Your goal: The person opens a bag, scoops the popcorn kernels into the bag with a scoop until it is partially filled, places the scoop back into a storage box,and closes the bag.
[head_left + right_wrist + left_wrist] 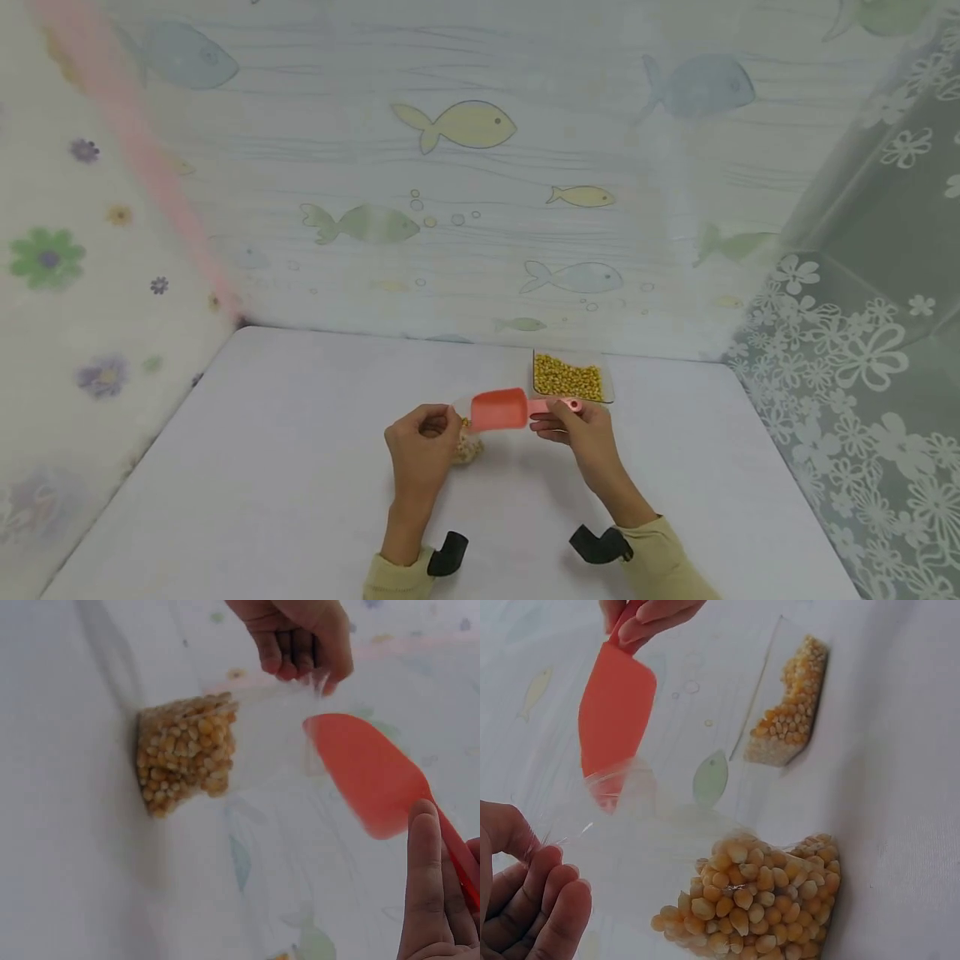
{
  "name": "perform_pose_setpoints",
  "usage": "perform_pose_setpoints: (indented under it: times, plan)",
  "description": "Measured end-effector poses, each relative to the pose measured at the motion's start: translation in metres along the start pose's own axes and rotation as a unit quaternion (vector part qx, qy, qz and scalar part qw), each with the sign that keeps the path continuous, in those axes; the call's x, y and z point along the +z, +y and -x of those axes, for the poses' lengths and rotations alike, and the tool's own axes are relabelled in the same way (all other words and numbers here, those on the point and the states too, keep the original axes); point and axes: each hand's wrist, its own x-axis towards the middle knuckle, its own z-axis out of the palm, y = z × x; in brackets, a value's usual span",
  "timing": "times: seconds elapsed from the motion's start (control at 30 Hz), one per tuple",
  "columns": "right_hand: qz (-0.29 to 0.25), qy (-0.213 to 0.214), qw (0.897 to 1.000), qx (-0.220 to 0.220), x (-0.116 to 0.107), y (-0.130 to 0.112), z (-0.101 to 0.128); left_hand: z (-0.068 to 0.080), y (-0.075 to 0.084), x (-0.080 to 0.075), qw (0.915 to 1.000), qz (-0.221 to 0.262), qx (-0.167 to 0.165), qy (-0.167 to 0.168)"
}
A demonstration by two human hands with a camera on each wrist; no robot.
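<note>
Head view: the left hand (pixel 422 450) pinches the top of a clear bag (pixel 467 444) of corn, standing on the bench (pixel 262 467). The right hand (pixel 581 433) grips the handle of an orange scoop (pixel 498 409), just at 1 o'clock from the bag. A tray (pixel 570 377) of corn sits at 12 o'clock from that hand.

Left wrist view: the bag's mouth is floppy and only partly open. The scoop's tip could miss it, and corn would roll away.

Right wrist view: the bag leans on its side. A push from the scoop might tip it and spill the corn.
</note>
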Motion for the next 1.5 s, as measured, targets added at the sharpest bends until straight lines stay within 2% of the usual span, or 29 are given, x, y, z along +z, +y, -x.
perform_pose_setpoints:
  times: [0.17, 0.37, 0.57, 0.7, 0.93, 1.2, 1.3, 1.5]
  plan:
    - [-0.049, 0.046, 0.997, 0.033, -0.024, 0.0, -0.002, -0.002, -0.001, -0.001, 1.0, -0.007, -0.005, 0.003]
    - [-0.077, 0.087, 0.993, 0.017, -0.06, 0.005, -0.012, -0.002, -0.002, -0.001, 0.9999, 0.002, -0.015, 0.002]
    - [-0.048, 0.135, 0.99, 0.0, -0.088, 0.012, -0.029, -0.001, -0.003, -0.002, 0.9999, 0.002, -0.016, 0.002]
    - [0.003, 0.151, 0.989, -0.011, -0.099, 0.015, -0.039, -0.001, -0.003, -0.002, 0.9999, 0.004, -0.016, 0.0]
    - [0.057, 0.159, 0.985, -0.037, -0.107, 0.018, -0.05, -0.001, -0.005, -0.002, 0.9999, 0.001, -0.01, 0.003]
    - [0.077, 0.161, 0.982, -0.067, -0.102, 0.018, -0.065, -0.003, -0.006, -0.002, 1.0, 0.003, -0.008, 0.002]
    - [0.076, 0.148, 0.984, -0.06, -0.098, 0.019, -0.071, -0.003, -0.006, -0.002, 0.9999, 0.005, -0.01, 0.001]
    - [0.083, 0.13, 0.988, -0.008, -0.092, 0.021, -0.078, -0.002, -0.005, -0.002, 0.9997, 0.004, -0.023, 0.0]
